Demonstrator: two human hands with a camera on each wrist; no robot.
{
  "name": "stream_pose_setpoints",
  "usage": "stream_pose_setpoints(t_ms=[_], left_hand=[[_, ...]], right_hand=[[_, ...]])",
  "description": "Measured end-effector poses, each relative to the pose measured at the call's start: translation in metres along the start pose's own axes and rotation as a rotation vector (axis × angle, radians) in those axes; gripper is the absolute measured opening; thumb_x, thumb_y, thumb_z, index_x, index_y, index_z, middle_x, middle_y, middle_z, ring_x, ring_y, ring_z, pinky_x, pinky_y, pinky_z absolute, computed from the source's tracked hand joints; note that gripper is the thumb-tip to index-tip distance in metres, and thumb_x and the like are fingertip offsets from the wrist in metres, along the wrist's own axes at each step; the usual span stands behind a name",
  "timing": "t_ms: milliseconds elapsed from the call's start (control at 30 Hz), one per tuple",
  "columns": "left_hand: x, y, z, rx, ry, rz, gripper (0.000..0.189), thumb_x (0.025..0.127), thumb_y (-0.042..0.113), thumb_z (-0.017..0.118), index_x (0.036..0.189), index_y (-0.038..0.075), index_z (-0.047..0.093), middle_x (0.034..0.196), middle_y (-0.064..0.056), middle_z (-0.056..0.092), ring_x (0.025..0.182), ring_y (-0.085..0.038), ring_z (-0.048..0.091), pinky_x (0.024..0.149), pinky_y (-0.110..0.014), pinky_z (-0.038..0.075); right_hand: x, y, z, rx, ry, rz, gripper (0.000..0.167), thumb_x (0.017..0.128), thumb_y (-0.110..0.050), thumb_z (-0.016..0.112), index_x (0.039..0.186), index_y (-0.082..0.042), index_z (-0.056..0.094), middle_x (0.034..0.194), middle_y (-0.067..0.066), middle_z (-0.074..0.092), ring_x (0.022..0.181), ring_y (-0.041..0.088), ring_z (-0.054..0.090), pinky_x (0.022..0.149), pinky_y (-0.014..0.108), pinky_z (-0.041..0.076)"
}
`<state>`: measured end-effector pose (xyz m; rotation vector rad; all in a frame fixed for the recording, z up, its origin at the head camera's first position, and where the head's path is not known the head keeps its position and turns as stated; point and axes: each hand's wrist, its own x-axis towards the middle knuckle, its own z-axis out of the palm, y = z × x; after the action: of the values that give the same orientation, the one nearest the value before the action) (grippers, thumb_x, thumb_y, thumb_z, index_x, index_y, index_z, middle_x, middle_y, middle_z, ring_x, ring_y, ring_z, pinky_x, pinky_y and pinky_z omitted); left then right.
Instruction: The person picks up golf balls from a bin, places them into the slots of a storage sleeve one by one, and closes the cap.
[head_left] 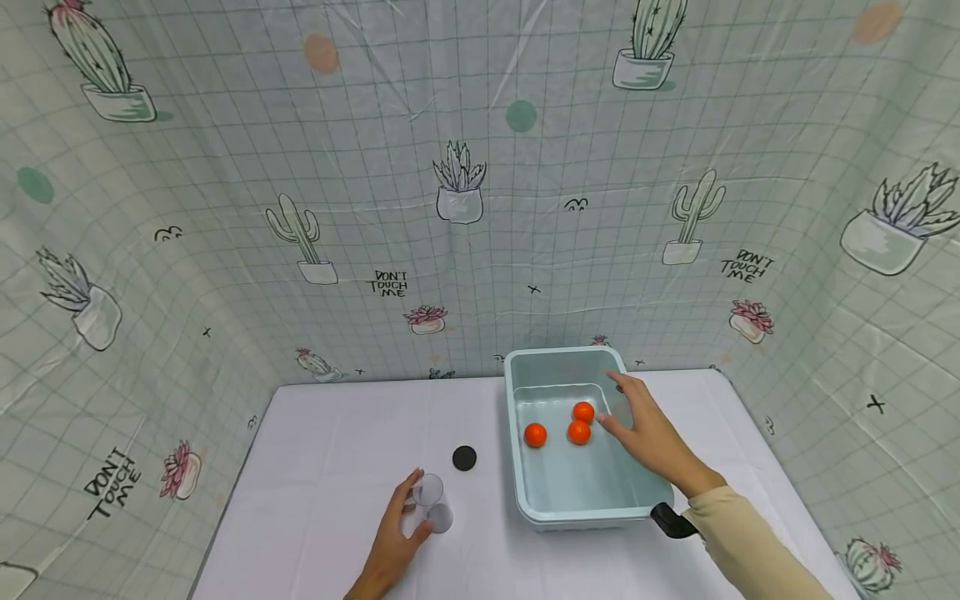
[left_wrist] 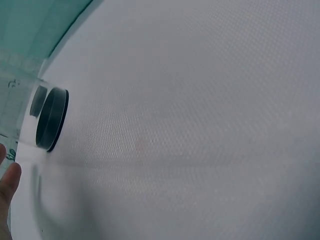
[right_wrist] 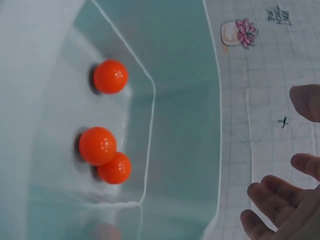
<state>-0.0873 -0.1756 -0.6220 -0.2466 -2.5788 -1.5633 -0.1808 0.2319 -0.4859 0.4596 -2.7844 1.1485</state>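
My left hand (head_left: 396,527) has its thumb and fingers curved round a clear cylindrical container (head_left: 429,492), which stands on the white table. In the left wrist view, the container's dark base (left_wrist: 52,120) shows at the left edge, with fingertips (left_wrist: 10,182) close beside its clear wall. Above the right side of a pale blue-green bin (head_left: 555,492), my right hand (head_left: 652,433) hovers with fingers spread and nothing in its grasp. Three orange balls lie on the bin's floor: one ball (head_left: 535,435) apart at left, and two, including a front ball (head_left: 578,432), close together near the right thumb.
A black round disc (head_left: 464,457) lies on the table between the container and the bin. The white-covered table (head_left: 322,467) reaches back to a cloth backdrop (head_left: 480,250) printed with cacti, which also hangs along both sides.
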Motion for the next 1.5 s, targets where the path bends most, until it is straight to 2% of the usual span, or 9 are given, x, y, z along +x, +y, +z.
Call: stream_pose_setpoints(t_ms=[133,267,500,733,967,1200,1367,1500], left_hand=[[0.003,0.004,0.005,-0.01,0.002,-0.076,0.073,0.097,0.022,0.074,0.158,0.001,0.04,0.156,-0.018,0.051,0.135,-0.041,0.054,0.108,-0.044,0.053],[0.004,0.008,0.008,-0.024,0.028,-0.112,0.07,0.096,0.022,0.077,0.155,0.003,0.044,0.149,-0.016,0.055,0.131,-0.039,0.056,0.107,-0.045,0.054],[0.005,0.011,0.011,-0.055,0.072,-0.124,0.061,0.097,0.022,0.079,0.147,0.004,0.051,0.14,-0.01,0.061,0.127,-0.033,0.058,0.106,-0.041,0.055],[0.007,0.012,0.014,-0.068,0.098,-0.144,0.059,0.092,0.017,0.083,0.141,0.002,0.054,0.138,-0.013,0.063,0.128,-0.035,0.059,0.105,-0.038,0.056],[0.008,0.014,0.014,-0.087,0.114,-0.162,0.046,0.088,0.012,0.086,0.127,0.003,0.062,0.128,-0.012,0.068,0.125,-0.036,0.062,0.103,-0.036,0.057],[0.007,0.014,0.015,-0.062,0.115,-0.201,0.047,0.086,0.009,0.087,0.125,0.002,0.063,0.127,-0.013,0.068,0.125,-0.037,0.062,0.103,-0.036,0.058],[0.007,0.011,0.017,-0.065,0.11,-0.233,0.047,0.085,0.009,0.088,0.126,0.005,0.063,0.126,-0.012,0.069,0.125,-0.036,0.063,0.103,-0.035,0.057],[0.006,0.01,0.018,-0.066,0.106,-0.235,0.048,0.085,0.009,0.088,0.126,0.005,0.063,0.126,-0.012,0.069,0.125,-0.035,0.063,0.103,-0.036,0.057]], right_hand=[[0.005,-0.006,0.006,0.015,-0.046,0.013,0.071,0.104,-0.022,0.07,0.159,0.002,0.033,0.158,0.028,0.038,0.14,0.049,0.045,0.11,0.072,0.044],[0.011,-0.009,0.012,0.043,-0.098,0.016,0.071,0.105,-0.024,0.069,0.16,0.001,0.032,0.16,0.028,0.038,0.142,0.05,0.045,0.112,0.071,0.043],[0.024,-0.011,0.021,0.088,-0.141,-0.007,0.068,0.102,-0.015,0.07,0.158,0.003,0.036,0.155,0.029,0.044,0.136,0.049,0.05,0.11,0.066,0.047],[0.039,-0.01,0.029,0.125,-0.195,-0.023,0.066,0.101,-0.016,0.072,0.155,0.004,0.041,0.152,0.03,0.049,0.133,0.048,0.055,0.11,0.064,0.048],[0.05,-0.008,0.035,0.183,-0.256,-0.004,0.061,0.1,-0.012,0.073,0.152,0.005,0.044,0.149,0.03,0.051,0.132,0.049,0.057,0.111,0.064,0.047],[0.057,-0.004,0.047,0.204,-0.33,0.05,0.061,0.099,-0.008,0.073,0.152,0.005,0.045,0.151,0.031,0.05,0.133,0.049,0.055,0.11,0.062,0.049],[0.065,0.001,0.056,0.206,-0.351,0.047,0.062,0.095,-0.001,0.074,0.149,0.009,0.045,0.147,0.035,0.051,0.13,0.051,0.057,0.106,0.06,0.053],[0.07,0.005,0.062,0.198,-0.362,0.034,0.061,0.092,0.002,0.076,0.146,0.01,0.048,0.144,0.036,0.054,0.127,0.05,0.059,0.105,0.058,0.054]])
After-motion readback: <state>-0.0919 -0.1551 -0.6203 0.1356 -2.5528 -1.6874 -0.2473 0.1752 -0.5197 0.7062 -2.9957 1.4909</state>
